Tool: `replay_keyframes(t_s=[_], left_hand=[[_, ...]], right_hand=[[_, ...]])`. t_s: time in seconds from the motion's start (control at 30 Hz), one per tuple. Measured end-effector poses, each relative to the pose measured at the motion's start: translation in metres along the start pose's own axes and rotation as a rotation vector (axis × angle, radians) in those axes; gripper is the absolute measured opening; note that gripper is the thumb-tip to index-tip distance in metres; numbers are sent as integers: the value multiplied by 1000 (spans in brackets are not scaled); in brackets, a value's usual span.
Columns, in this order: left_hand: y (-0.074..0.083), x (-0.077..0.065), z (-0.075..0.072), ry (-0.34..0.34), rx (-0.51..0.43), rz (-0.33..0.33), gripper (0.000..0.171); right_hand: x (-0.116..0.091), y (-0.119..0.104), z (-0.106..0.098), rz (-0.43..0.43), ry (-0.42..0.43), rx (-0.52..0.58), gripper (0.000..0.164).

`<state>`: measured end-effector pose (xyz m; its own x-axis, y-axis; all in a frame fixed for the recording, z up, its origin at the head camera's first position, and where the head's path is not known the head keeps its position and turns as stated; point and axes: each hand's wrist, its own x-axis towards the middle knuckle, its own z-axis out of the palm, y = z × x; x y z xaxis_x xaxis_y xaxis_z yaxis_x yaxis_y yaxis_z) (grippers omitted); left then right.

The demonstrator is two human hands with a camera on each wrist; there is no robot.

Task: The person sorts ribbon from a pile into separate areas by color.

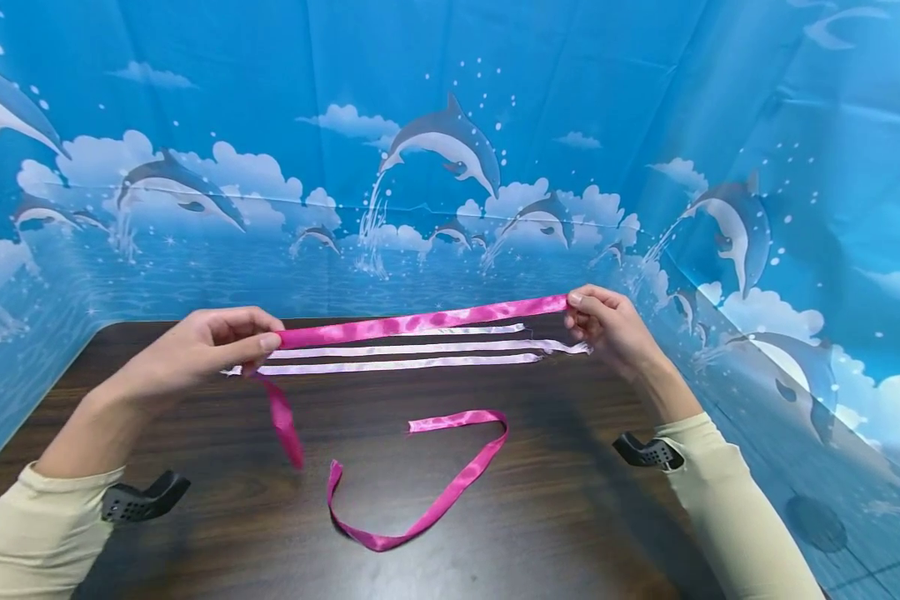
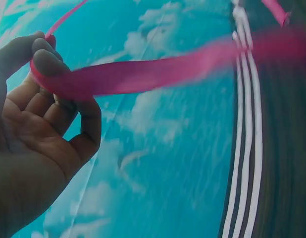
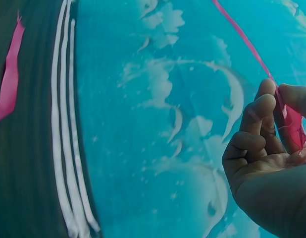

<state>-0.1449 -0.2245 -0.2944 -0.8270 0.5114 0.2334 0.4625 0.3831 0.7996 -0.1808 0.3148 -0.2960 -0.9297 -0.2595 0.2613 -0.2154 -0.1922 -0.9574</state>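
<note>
A pink satin ribbon (image 1: pixel 427 321) is stretched between both hands above the far part of the table. My left hand (image 1: pixel 213 342) pinches it between thumb and fingers, and a loose tail (image 1: pixel 283 421) hangs below that hand. At the other end my right hand (image 1: pixel 607 321) pinches the ribbon near its tip; a short end shows by the thumb in the right wrist view (image 3: pixel 293 124). A second pink ribbon (image 1: pixel 450 496) lies curved on the table nearer the body. Several pale ribbons (image 1: pixel 405 364) lie side by side beneath the stretched one.
The dark wood-grain table (image 1: pixel 570 517) ends at a blue dolphin-print backdrop (image 1: pixel 285 275), which rises behind it and along both sides. Black wrist devices (image 1: pixel 146 497) sit at both sleeve cuffs.
</note>
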Motion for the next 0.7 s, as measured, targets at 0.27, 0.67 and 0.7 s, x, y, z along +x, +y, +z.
replay_keyframes(t_s=[0.27,0.67,0.7], left_hand=[[-34,-11,-31,118,-33,-223,27],[-123,-17,-50,60,95,-467,60],[-128,-17,-49,50,101,-481,63]], right_hand=[[6,25,-24,65,93,24,15],[18,95,-68,231,241,-140,21],[18,101,-70,246,256,-180,26]])
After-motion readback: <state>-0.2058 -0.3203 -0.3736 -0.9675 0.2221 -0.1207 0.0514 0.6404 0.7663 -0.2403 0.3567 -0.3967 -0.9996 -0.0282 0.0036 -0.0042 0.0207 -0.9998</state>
